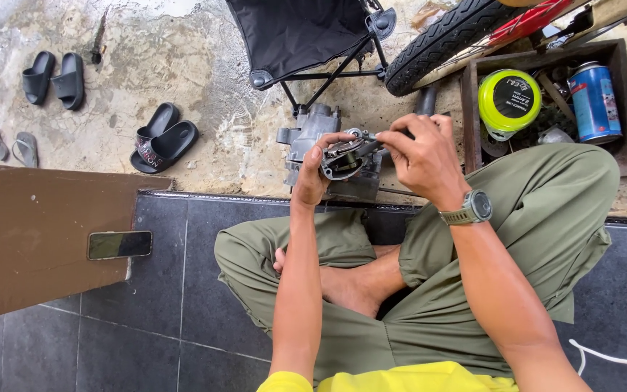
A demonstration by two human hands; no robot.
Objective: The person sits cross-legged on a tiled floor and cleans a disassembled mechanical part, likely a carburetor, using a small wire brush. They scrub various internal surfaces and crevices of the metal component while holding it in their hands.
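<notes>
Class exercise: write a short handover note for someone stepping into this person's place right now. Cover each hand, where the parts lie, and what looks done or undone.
Left hand: grips the small round metal part, holding it over the grey engine casing.
Right hand: pinches a thin tool whose tip meets the part.
Casing stands on the concrete floor, ahead of the crossed legs.
Wooden box at right holds a green-lidded tin and a blue can.
Phone lies on the brown board at left.
Done: part is off the floor and in hand.
Left: cannot tell whether it is coming off or going on.
</notes>
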